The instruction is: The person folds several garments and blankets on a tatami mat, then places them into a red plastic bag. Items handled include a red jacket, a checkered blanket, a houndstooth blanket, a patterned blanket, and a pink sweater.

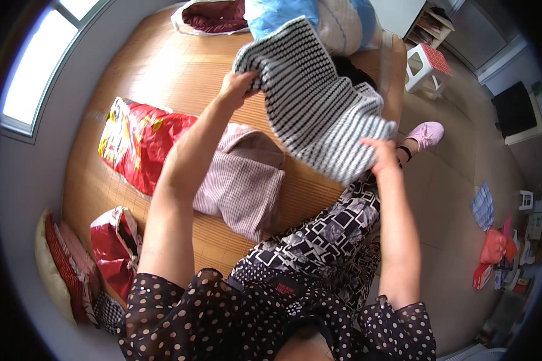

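A black-and-white striped knit garment [313,96] is stretched out in the air between my two hands. My left hand [239,85] is closed on its upper left edge. At the lower right corner, my right hand [380,153] grips the same cloth. The garment hangs slanted over the bamboo-mat bed [211,57] and partly covers a dark thing behind it. On the mat below my left forearm lies a folded pinkish-mauve ribbed knit garment [244,186], not touched by my hands. A red and yellow plastic bag [141,141] lies beside it, partly hidden by my left arm.
At the far end sit a maroon bundle in clear plastic [214,15] and a blue and white bag [283,15]. Pillows [57,271] and a red bag [111,240] lie at the left. A red-topped stool [430,63] stands on the floor at right, with clutter [494,249] farther along.
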Tool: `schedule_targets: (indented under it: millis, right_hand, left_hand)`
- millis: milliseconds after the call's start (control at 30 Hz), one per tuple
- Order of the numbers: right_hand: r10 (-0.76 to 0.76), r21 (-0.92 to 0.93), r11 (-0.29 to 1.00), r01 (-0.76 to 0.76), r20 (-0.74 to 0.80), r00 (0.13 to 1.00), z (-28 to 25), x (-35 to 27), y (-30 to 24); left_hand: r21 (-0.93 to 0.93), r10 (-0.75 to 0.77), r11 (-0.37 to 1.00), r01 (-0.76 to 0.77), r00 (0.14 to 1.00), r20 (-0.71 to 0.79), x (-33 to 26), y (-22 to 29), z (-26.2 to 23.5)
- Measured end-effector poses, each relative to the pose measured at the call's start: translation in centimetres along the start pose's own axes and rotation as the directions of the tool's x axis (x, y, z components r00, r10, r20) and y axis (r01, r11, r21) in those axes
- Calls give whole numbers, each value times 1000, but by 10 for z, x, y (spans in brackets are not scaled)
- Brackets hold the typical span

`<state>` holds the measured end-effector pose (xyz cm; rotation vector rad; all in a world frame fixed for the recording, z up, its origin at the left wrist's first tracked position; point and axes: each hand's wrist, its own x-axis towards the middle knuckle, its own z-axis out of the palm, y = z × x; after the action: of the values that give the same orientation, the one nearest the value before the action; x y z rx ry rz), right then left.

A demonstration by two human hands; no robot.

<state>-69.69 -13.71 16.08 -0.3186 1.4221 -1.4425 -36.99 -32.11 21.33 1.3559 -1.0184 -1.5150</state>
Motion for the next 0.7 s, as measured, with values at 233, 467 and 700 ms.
schedule_targets:
  millis: [233, 467, 700]
  right_hand:
    - [-130, -245, 940, 239, 390, 912, -47, -84, -138]
    - [135, -389, 919, -57, 176, 975, -151, -140, -10]
    - [19, -377, 926, 9, 71, 997, -132, -116, -30]
  left_hand:
    - [-64, 250, 968, -242, 941, 226, -162, 32, -42]
    - [467, -251, 876, 117, 939, 235, -274, -61, -140]
    - [625, 85, 739, -251, 955, 283, -218, -41, -90]
